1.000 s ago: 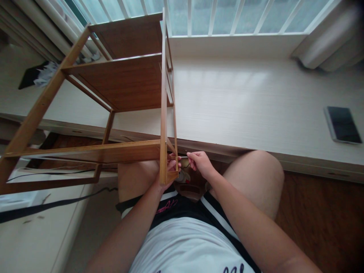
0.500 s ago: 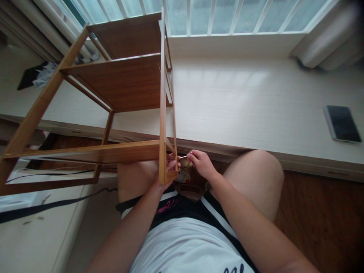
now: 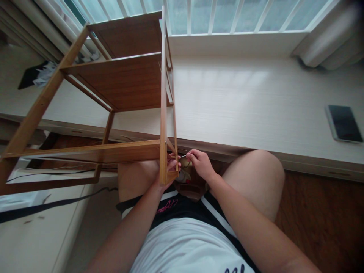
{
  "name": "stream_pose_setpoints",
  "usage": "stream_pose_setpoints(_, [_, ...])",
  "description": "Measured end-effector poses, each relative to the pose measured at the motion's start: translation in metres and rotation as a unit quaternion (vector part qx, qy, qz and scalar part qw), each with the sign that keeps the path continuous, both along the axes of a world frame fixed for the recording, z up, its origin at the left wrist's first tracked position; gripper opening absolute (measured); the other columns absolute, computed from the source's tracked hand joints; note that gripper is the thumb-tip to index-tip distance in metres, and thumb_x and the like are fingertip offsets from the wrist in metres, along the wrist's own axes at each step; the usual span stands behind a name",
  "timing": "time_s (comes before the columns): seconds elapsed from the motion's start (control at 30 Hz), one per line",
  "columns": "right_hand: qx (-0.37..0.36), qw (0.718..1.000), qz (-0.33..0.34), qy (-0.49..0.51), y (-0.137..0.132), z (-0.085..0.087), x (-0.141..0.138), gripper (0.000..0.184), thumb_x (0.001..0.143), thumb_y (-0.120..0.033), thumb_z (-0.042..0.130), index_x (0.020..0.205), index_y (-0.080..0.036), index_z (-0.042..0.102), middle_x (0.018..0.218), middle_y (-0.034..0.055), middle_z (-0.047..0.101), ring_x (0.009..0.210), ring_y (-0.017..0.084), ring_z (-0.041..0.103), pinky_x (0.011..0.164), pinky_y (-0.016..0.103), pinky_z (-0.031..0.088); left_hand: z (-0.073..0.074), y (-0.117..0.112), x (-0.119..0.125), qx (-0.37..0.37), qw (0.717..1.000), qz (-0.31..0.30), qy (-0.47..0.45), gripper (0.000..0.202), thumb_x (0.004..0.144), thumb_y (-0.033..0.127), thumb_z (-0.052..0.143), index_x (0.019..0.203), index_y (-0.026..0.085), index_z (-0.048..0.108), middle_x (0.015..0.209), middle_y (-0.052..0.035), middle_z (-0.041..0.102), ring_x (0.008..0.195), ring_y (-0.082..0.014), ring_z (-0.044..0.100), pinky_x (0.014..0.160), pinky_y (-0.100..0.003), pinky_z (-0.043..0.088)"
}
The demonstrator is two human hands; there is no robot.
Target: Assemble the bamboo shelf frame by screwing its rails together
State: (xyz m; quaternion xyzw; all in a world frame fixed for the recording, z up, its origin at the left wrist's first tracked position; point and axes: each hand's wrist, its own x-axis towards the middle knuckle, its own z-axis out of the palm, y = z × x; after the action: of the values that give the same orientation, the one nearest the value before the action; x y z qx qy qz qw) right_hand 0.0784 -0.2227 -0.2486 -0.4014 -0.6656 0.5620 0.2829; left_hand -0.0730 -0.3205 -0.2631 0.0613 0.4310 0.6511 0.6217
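Observation:
A brown wooden shelf rack lies tilted on its side, partly over the white ledge, its near end by my lap. My left hand is closed around the rack's near right corner, its fingers partly hidden behind the upright post. Just right of that corner, my right hand pinches a thin metal rod that looks like a hex key. The rod points left, toward the narrow rail and my left fingertips. Its far tip, and whatever it meets there, is too small to make out.
A white window ledge spans ahead, with a phone at its right. Grey curtains hang at both sides of the barred window. A dark strap runs past a white cabinet at left.
Hardly anything differs. Both hands stay at the rack's corner, and the rod keeps almost the same place with a very slight shift in angle.

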Motion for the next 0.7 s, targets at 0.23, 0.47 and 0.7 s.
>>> stream_pose_setpoints(0.23, [-0.004,1.000,-0.004,0.010,0.0007,-0.0016,-0.0005,0.028,0.091,-0.040,0.054,0.074,-0.020,0.065,0.065,-0.0001,0.062,0.060,0.014,0.053,0.059,0.025,0.039,-0.0002,0.0014,0.0007,0.001,1.000,0.000,0.003,0.044,0.069,0.020,0.081,0.109,0.020,0.063,0.095,-0.0012,0.070,0.070,-0.0091,0.066,0.060,-0.020,0.053])
stream_pose_setpoints(0.47, [-0.013,1.000,-0.002,0.020,-0.0006,-0.0013,0.0005,0.029,0.089,-0.041,0.054,0.072,-0.020,0.065,0.064,0.0000,0.061,0.060,0.015,0.051,0.058,0.025,0.039,0.0020,0.0011,0.0011,0.001,1.000,0.000,0.000,0.044,0.069,0.020,0.081,0.108,0.020,0.062,0.094,-0.0013,0.070,0.070,-0.0097,0.066,0.061,-0.020,0.054])
stream_pose_setpoints(0.7, [-0.025,0.999,-0.005,0.024,-0.0025,-0.0036,0.0016,0.029,0.088,-0.040,0.056,0.070,-0.020,0.065,0.061,-0.0006,0.058,0.057,0.014,0.048,0.056,0.025,0.037,0.0004,0.0006,0.0006,0.007,1.000,0.001,-0.003,0.042,0.071,0.018,0.080,0.109,0.020,0.063,0.095,-0.0010,0.070,0.071,-0.0097,0.066,0.061,-0.020,0.053])
